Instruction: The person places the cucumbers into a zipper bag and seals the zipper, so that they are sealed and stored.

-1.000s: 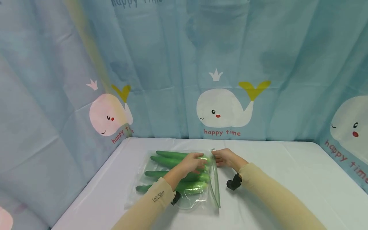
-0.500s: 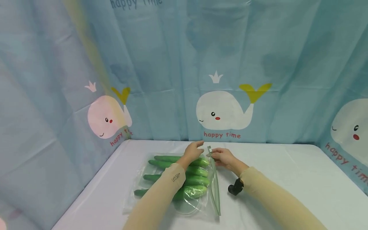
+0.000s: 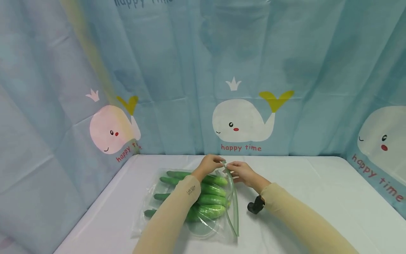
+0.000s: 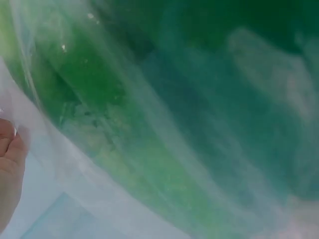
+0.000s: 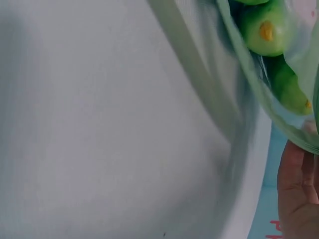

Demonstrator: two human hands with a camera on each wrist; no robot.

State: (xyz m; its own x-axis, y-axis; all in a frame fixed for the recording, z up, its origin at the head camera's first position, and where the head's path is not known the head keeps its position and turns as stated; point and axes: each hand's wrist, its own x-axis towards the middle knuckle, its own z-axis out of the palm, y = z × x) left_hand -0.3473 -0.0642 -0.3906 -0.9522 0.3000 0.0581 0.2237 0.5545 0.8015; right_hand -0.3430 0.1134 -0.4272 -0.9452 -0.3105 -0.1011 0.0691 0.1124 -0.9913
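A clear zip-lock bag (image 3: 147, 197) with a green zip strip (image 3: 235, 204) lies flat, its mouth facing right. Several cucumbers (image 3: 211, 199) lie side by side inside it. My left hand (image 3: 207, 165) pinches the far corner of the mouth, by the end of the strip. Close beside it, my right hand (image 3: 245, 173) holds the strip's far part between thumb and fingers. Toward the near end, the mouth's two edges stand apart. In the right wrist view, cucumber tips (image 5: 266, 31) show through the mouth above the right fingers. The left wrist view is mostly blurred cucumber and film.
The bag rests on a white table (image 3: 301, 197) with rounded far corners. A blue curtain (image 3: 177, 120) printed with whales hangs behind and to the sides. A black wrist camera (image 3: 255, 205) sits under the right wrist. A round pale shape (image 3: 201, 229) shows at the bag's near side.
My left hand has moved from over the cucumbers to the bag's far corner and taken hold there. My right hand has shifted slightly left, with the strip's far end bending left.
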